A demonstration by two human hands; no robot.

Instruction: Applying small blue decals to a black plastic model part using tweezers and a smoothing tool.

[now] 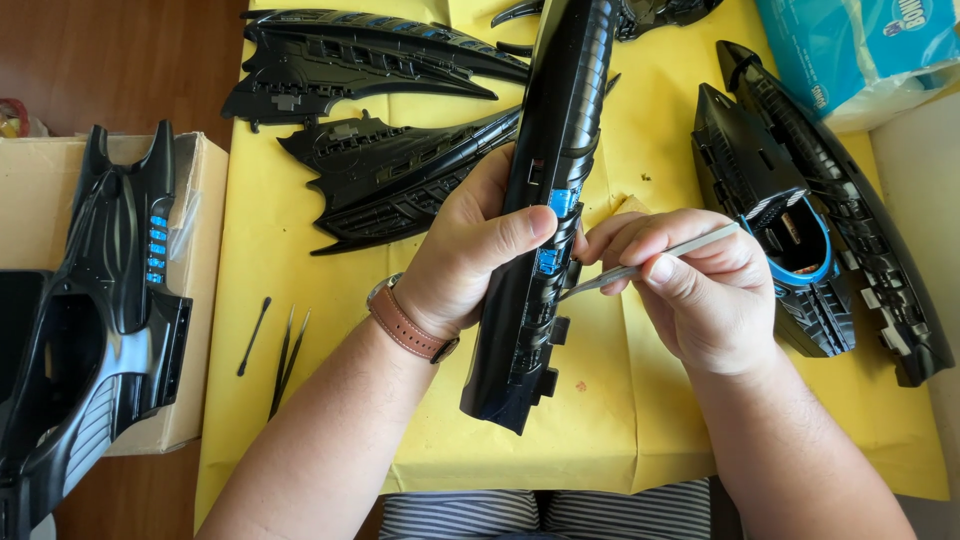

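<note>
Two hands work over a yellow sheet (640,420) spread on the bench. One cardboard box (195,300) stands at the left edge, and a large black model body shell (100,330) with small blue marks lies across its top; what the box holds inside cannot be seen. At the top right a blue plastic bag (850,50) lies partly out of view, its contents hidden.

The left hand (470,255), with a brown-strapped watch (405,322) on its wrist, is closed around a long black model part (545,210) with blue inserts, thumb pressed on its face, holding it tilted above the sheet. The right hand (700,295) pinches a thin grey tool (650,262) between thumb and fingers; the tool's tip touches the part's right edge, just beside the left thumb.

Two black wing-shaped pieces (370,110) lie on the sheet behind the left hand. Black hull pieces (830,220) with a blue ring lie right of the right hand. Black tweezers (287,362) and a small black stick (253,335) lie near the left forearm.
</note>
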